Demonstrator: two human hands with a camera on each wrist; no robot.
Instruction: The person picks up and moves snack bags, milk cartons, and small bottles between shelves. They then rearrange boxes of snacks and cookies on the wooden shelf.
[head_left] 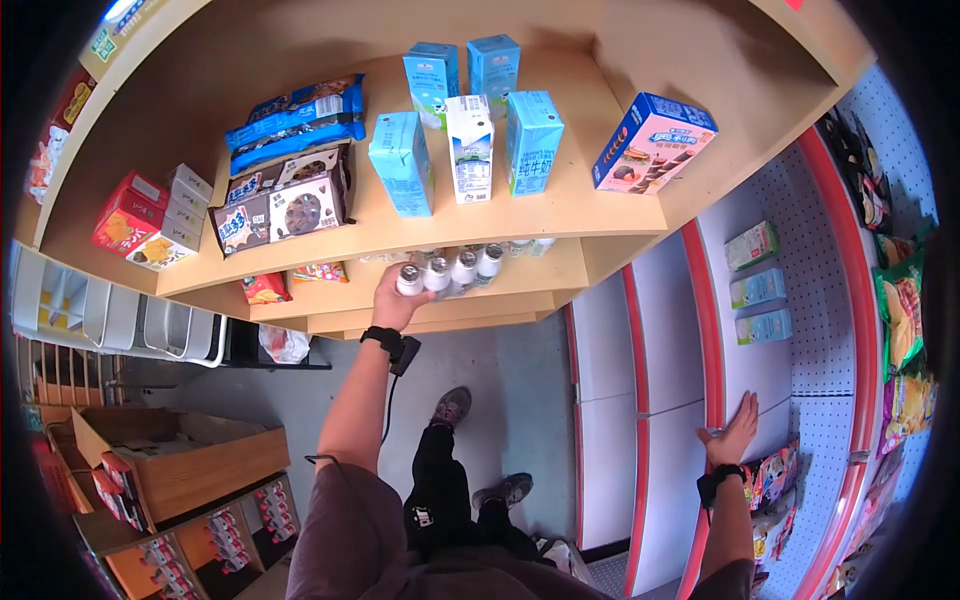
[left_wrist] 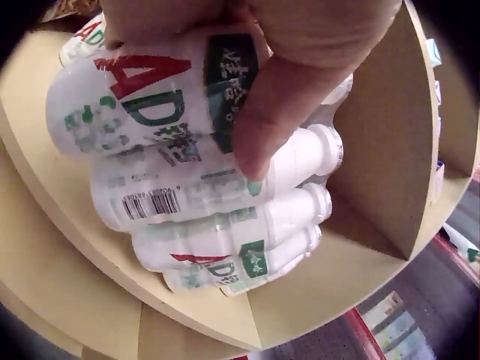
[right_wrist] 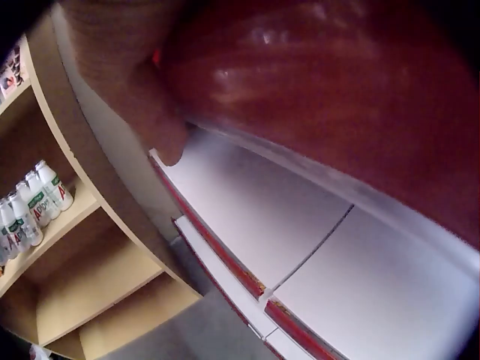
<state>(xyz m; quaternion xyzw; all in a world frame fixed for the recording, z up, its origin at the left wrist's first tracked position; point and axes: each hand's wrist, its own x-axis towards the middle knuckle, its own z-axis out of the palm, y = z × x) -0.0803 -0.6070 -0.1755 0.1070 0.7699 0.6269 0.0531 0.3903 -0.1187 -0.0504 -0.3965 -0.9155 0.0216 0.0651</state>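
Note:
My left hand (head_left: 396, 302) grips the end bottle of a shrink-wrapped pack of small white milk-drink bottles (head_left: 464, 270) at the front of the wooden unit's lower shelf. In the left wrist view, the thumb (left_wrist: 274, 112) presses across the pack of bottles (left_wrist: 180, 180), which bears red and green "AD" lettering; the other fingers are mostly hidden. My right hand (head_left: 733, 435) rests with straight fingers on a white, red-edged shelf (head_left: 755, 385) to the right. Its thumb (right_wrist: 161, 135) lies over the red edge strip (right_wrist: 322, 97) in the right wrist view.
Above the bottles, the wooden top shelf (head_left: 390, 232) bears milk cartons (head_left: 400, 160), cookie bags (head_left: 285, 200) and a blue-pink biscuit box (head_left: 655, 145). Several cartons (head_left: 760, 290) lie on the white shelf beyond my right hand. A brown wooden bin (head_left: 200, 470) stands lower left.

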